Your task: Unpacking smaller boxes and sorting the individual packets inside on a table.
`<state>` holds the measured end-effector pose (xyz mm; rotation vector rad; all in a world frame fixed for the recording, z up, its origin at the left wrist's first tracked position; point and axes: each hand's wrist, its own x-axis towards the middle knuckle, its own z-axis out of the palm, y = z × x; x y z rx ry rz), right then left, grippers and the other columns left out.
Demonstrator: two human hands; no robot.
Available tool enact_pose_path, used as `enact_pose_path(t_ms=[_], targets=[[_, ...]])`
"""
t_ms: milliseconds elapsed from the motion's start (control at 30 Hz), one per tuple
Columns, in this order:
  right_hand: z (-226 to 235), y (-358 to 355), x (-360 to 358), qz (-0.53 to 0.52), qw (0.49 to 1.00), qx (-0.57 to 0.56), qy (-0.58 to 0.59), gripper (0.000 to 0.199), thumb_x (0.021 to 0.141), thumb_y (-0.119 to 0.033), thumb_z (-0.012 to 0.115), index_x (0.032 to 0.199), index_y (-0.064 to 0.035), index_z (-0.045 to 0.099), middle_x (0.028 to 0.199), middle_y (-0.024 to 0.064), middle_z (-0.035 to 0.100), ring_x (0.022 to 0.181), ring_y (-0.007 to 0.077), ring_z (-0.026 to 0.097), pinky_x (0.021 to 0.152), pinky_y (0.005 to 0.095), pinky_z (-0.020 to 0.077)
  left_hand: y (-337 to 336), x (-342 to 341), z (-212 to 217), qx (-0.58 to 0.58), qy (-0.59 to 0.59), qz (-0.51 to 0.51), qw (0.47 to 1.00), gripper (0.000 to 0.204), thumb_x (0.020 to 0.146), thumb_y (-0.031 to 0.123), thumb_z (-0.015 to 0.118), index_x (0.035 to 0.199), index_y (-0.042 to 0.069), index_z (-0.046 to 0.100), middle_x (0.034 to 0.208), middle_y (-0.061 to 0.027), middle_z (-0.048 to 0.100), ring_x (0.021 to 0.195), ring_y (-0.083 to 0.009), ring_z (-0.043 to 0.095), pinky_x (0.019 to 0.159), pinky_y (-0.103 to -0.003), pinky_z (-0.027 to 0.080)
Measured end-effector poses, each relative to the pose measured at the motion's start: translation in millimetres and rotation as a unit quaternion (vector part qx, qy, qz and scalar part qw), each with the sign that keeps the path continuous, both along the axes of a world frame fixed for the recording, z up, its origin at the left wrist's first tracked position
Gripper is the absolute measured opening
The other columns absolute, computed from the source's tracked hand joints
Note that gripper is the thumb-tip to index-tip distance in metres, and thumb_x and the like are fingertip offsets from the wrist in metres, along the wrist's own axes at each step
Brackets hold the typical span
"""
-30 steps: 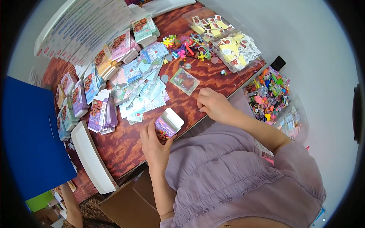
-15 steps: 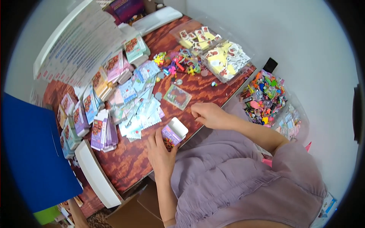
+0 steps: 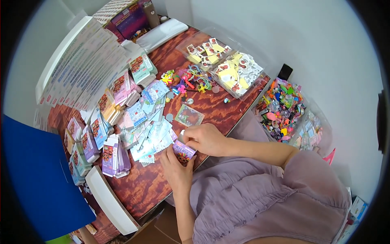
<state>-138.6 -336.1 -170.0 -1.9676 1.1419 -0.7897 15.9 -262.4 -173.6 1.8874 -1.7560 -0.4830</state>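
Note:
A small purple carton point(image 3: 184, 150) with a printed picture lies near the table's front edge. My left hand point(image 3: 177, 170) grips it, fingers along the left side and thumb at the near end. My right hand point(image 3: 208, 139) is closed over the carton's white open end, fingertips bent down into or against it; whether they hold anything is hidden. Just beyond lies a flat clear packet or card point(image 3: 189, 115) with a coloured print. Left of the hands is a heap of shiny light-blue packets point(image 3: 154, 136).
Bundles of flat purple cartons point(image 3: 115, 156) and other coloured cartons stand left. Small plastic toys point(image 3: 189, 79) lie behind, by a clear tray of cards point(image 3: 239, 73). A bin of trinkets point(image 3: 284, 105) sits right. A white box lid point(image 3: 109, 199) and blue panel point(image 3: 44, 179) flank the left.
My right hand has moved left from beside the carton to its open end, where its fingers now bend over it. My left hand stays on the carton. The view has shifted slightly.

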Motion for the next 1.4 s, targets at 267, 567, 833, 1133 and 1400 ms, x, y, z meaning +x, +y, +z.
enact_pose_path(t_ms=[267, 567, 833, 1133, 1400], targets=[[11, -56, -27, -0.107, 0.957, -0.229, 0.143, 0.009, 0.083, -0.009, 0.061, 0.087, -0.0057, 0.069, 0.100, 0.0101, 0.064, 0.100, 0.0297, 0.060, 0.079, 0.0391, 0.0477, -6, 6, -3, -0.016, 0.000, 0.020, 1.000, 0.079, 0.069, 0.021, 0.088, 0.133, -0.001, 0.047, 0.126, -0.0190, 0.051, 0.116, -0.0387, 0.051, 0.096, -0.045, 0.045], [-5, -134, -61, -0.117, 0.876, -0.328, 0.332, 0.011, 0.073, -0.007, 0.066, 0.083, -0.0027, 0.069, 0.116, 0.0113, 0.060, 0.122, 0.0307, 0.048, 0.097, 0.0450, 0.0383, -4, 11, -7, -0.046, 0.030, 0.021, 0.998, 0.076, 0.066, 0.022, 0.089, 0.129, 0.001, 0.050, 0.119, -0.0171, 0.053, 0.111, -0.0361, 0.054, 0.092, -0.043, 0.047], [55, -151, -73, -0.071, 0.945, 0.184, -0.260, 0.011, 0.094, -0.019, 0.061, 0.090, -0.0096, 0.056, 0.098, 0.0093, 0.070, 0.076, 0.0115, 0.064, 0.072, 0.0310, 0.0542, -1, 15, -5, -0.055, 0.027, 0.022, 0.998, 0.073, 0.068, 0.022, 0.087, 0.129, 0.001, 0.050, 0.118, -0.0161, 0.053, 0.110, -0.0352, 0.055, 0.091, -0.042, 0.047], [30, -149, -83, 0.037, 0.836, 0.347, -0.424, 0.007, 0.097, -0.017, 0.059, 0.098, -0.0111, 0.056, 0.090, 0.0019, 0.068, 0.079, 0.0145, 0.069, 0.067, 0.0291, 0.0558, 7, 13, -2, -0.046, 0.081, 0.015, 0.996, 0.074, 0.067, 0.020, 0.088, 0.129, 0.001, 0.051, 0.115, -0.0168, 0.053, 0.109, -0.0354, 0.055, 0.089, -0.042, 0.047], [37, -73, -38, 0.148, 0.786, 0.459, -0.387, 0.014, 0.097, -0.017, 0.061, 0.103, -0.0067, 0.055, 0.091, 0.0042, 0.065, 0.077, 0.0134, 0.067, 0.062, 0.0280, 0.0561, 4, 5, 7, -0.019, 0.129, 0.026, 0.991, 0.075, 0.065, 0.020, 0.090, 0.126, -0.001, 0.051, 0.113, -0.0176, 0.055, 0.104, -0.0361, 0.056, 0.087, -0.042, 0.047]])
